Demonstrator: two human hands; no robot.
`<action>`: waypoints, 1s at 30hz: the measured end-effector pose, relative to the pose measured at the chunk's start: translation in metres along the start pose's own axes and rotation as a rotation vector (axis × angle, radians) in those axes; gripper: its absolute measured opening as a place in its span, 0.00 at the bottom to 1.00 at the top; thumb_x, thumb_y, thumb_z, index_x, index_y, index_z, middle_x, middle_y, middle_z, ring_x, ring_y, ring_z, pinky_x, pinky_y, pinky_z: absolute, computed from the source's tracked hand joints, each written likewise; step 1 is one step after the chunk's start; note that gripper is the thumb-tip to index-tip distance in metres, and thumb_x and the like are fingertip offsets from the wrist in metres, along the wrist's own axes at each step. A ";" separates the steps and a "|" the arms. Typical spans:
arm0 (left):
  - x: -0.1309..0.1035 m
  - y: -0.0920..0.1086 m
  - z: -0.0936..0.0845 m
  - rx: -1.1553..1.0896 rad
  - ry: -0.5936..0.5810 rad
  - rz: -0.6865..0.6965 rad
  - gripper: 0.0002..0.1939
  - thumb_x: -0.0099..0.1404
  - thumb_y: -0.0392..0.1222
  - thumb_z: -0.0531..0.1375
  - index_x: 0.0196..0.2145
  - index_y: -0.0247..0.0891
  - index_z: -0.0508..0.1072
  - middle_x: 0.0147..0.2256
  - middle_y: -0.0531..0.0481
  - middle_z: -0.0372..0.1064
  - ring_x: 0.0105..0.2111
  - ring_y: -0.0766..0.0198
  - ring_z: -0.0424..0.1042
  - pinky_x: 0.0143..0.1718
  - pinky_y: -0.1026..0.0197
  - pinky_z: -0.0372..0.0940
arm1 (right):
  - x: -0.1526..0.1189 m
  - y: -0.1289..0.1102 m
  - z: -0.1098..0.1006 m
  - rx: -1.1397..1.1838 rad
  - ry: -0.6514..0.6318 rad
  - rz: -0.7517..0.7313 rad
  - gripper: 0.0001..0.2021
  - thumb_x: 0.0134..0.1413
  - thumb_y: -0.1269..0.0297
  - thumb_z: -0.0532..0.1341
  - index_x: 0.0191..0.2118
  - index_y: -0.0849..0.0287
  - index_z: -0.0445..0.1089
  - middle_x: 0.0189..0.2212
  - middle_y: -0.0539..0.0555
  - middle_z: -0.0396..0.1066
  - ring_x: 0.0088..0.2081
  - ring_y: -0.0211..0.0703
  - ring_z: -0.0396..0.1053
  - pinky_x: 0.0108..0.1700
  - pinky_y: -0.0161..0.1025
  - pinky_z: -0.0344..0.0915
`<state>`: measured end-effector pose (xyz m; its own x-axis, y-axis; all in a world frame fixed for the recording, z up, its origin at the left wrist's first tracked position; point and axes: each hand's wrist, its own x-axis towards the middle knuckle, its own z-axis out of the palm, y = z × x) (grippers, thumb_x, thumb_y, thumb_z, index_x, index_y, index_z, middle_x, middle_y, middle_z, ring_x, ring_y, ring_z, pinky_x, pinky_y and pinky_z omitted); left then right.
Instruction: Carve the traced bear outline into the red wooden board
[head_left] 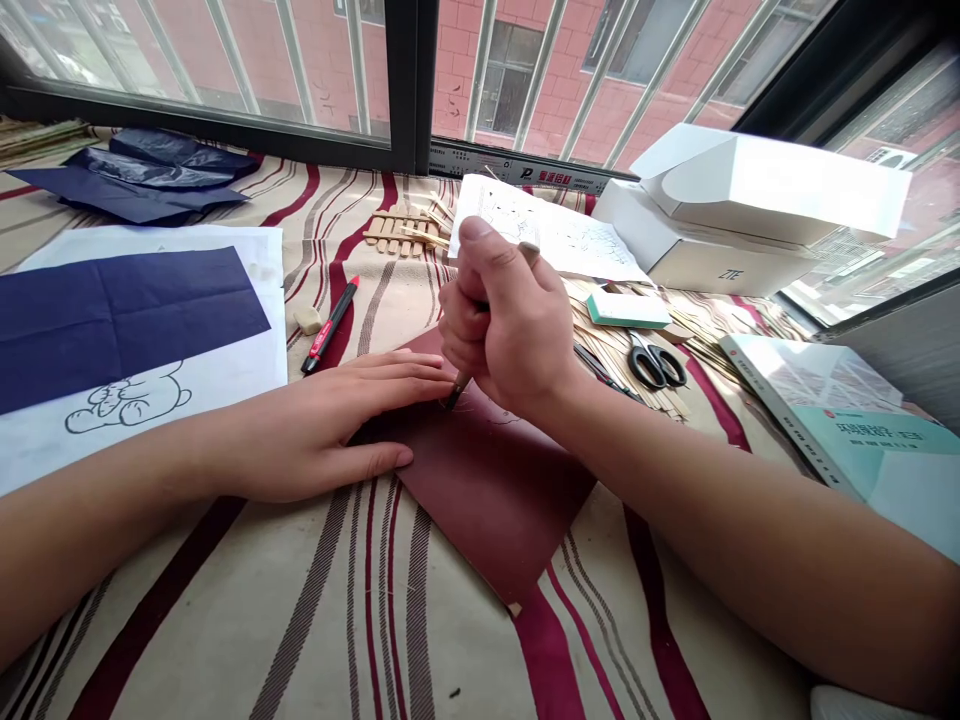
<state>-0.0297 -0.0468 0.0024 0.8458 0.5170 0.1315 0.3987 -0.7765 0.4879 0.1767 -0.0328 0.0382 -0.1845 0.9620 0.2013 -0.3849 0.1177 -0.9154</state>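
A dark red board (495,500) lies at an angle on the striped cloth in the middle. My left hand (337,420) rests flat on its left part, fingers stretched toward the right. Above the board, my right hand (502,320) is wrapped in a fist round a carving tool (461,385). The tool stands nearly upright, its dark tip down on the board beside my left fingertips, and the end of its handle shows at the top of the fist. Thin pale strands lie near the tip.
A red and black pen (330,325) lies beyond my left hand. Dark blue paper (127,310) covers part of a bear drawing (150,405) at left. Scissors (655,362), an eraser-like block (628,310), straw strips, a white box (720,250) and a book (847,420) are at right.
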 end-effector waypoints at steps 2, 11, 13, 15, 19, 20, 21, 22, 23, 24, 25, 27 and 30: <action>0.000 -0.002 0.002 0.000 0.010 0.015 0.32 0.81 0.52 0.56 0.77 0.46 0.61 0.77 0.49 0.60 0.78 0.52 0.55 0.79 0.47 0.54 | 0.006 0.001 -0.004 0.071 0.096 0.097 0.30 0.71 0.49 0.65 0.22 0.51 0.50 0.12 0.39 0.45 0.15 0.31 0.41 0.15 0.32 0.45; -0.003 -0.008 0.007 0.017 -0.008 0.032 0.35 0.81 0.53 0.56 0.80 0.48 0.54 0.80 0.49 0.50 0.80 0.50 0.49 0.80 0.47 0.50 | 0.028 0.008 -0.023 0.281 0.236 0.438 0.28 0.81 0.60 0.50 0.23 0.53 0.45 0.13 0.38 0.40 0.15 0.29 0.32 0.15 0.28 0.35; -0.004 -0.008 0.007 0.021 -0.006 0.027 0.35 0.81 0.53 0.56 0.80 0.48 0.54 0.80 0.49 0.50 0.80 0.50 0.49 0.80 0.47 0.50 | 0.026 0.007 -0.025 0.305 0.153 0.426 0.29 0.82 0.57 0.49 0.23 0.53 0.44 0.13 0.38 0.40 0.16 0.30 0.31 0.15 0.28 0.34; -0.004 -0.006 0.007 0.026 0.000 0.016 0.35 0.81 0.53 0.56 0.80 0.47 0.55 0.80 0.48 0.51 0.80 0.49 0.50 0.80 0.47 0.51 | 0.024 0.005 -0.026 0.318 0.050 0.393 0.30 0.82 0.55 0.49 0.23 0.53 0.44 0.14 0.39 0.40 0.16 0.31 0.31 0.15 0.29 0.35; -0.004 0.000 0.007 0.031 0.015 -0.021 0.32 0.82 0.52 0.55 0.78 0.46 0.58 0.79 0.47 0.54 0.79 0.49 0.52 0.80 0.46 0.51 | 0.018 0.001 -0.026 0.285 -0.058 0.321 0.31 0.82 0.54 0.49 0.22 0.53 0.44 0.14 0.39 0.39 0.16 0.32 0.30 0.15 0.29 0.37; -0.003 0.002 0.006 0.035 0.012 -0.025 0.32 0.82 0.52 0.55 0.78 0.46 0.59 0.79 0.46 0.54 0.79 0.49 0.52 0.80 0.46 0.51 | 0.018 0.000 -0.026 0.270 -0.059 0.302 0.31 0.82 0.54 0.50 0.22 0.53 0.45 0.14 0.40 0.39 0.16 0.32 0.31 0.15 0.29 0.37; -0.003 0.003 0.006 0.040 0.008 -0.026 0.31 0.82 0.52 0.55 0.78 0.46 0.59 0.79 0.46 0.54 0.79 0.48 0.52 0.80 0.45 0.51 | 0.017 -0.001 -0.026 0.258 -0.056 0.286 0.31 0.82 0.55 0.50 0.21 0.53 0.45 0.15 0.40 0.39 0.16 0.32 0.31 0.15 0.29 0.37; -0.003 0.004 0.006 0.046 0.006 -0.026 0.31 0.82 0.51 0.55 0.78 0.46 0.60 0.79 0.46 0.54 0.79 0.48 0.52 0.80 0.45 0.51 | 0.016 -0.002 -0.026 0.250 -0.049 0.275 0.31 0.82 0.56 0.49 0.21 0.54 0.46 0.14 0.40 0.39 0.16 0.32 0.31 0.15 0.30 0.36; -0.002 0.005 0.006 0.051 0.005 -0.027 0.31 0.82 0.51 0.55 0.78 0.46 0.60 0.79 0.46 0.54 0.79 0.48 0.52 0.80 0.44 0.51 | 0.016 -0.003 -0.025 0.245 -0.040 0.270 0.31 0.82 0.56 0.48 0.21 0.54 0.46 0.14 0.40 0.39 0.16 0.32 0.31 0.15 0.30 0.36; -0.002 0.005 0.005 0.056 0.004 -0.026 0.31 0.82 0.50 0.55 0.77 0.47 0.60 0.79 0.47 0.54 0.79 0.47 0.52 0.80 0.44 0.51 | 0.016 -0.004 -0.024 0.244 -0.028 0.269 0.31 0.82 0.57 0.47 0.20 0.54 0.46 0.14 0.40 0.39 0.16 0.32 0.31 0.15 0.30 0.36; -0.002 0.006 0.005 0.060 0.004 -0.024 0.30 0.82 0.50 0.55 0.77 0.47 0.60 0.79 0.47 0.54 0.79 0.47 0.52 0.80 0.44 0.51 | 0.015 -0.004 -0.023 0.245 -0.016 0.268 0.31 0.83 0.57 0.46 0.20 0.54 0.47 0.14 0.40 0.40 0.16 0.31 0.31 0.15 0.30 0.36; -0.001 0.006 0.004 0.064 0.001 -0.020 0.30 0.82 0.49 0.55 0.77 0.47 0.60 0.79 0.47 0.55 0.79 0.48 0.52 0.80 0.44 0.51 | 0.013 -0.006 -0.021 0.235 0.013 0.259 0.32 0.83 0.55 0.47 0.20 0.54 0.47 0.13 0.40 0.41 0.15 0.31 0.31 0.15 0.29 0.37; -0.001 0.007 0.003 0.062 -0.004 -0.017 0.30 0.82 0.48 0.55 0.77 0.46 0.61 0.78 0.47 0.56 0.79 0.49 0.52 0.80 0.45 0.50 | 0.010 -0.008 -0.016 0.190 0.030 0.246 0.34 0.80 0.48 0.53 0.20 0.54 0.47 0.13 0.40 0.42 0.15 0.30 0.33 0.15 0.29 0.38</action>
<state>-0.0262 -0.0535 0.0026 0.8402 0.5288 0.1200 0.4343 -0.7887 0.4352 0.1926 -0.0198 0.0415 -0.2671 0.9632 -0.0309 -0.4952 -0.1647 -0.8530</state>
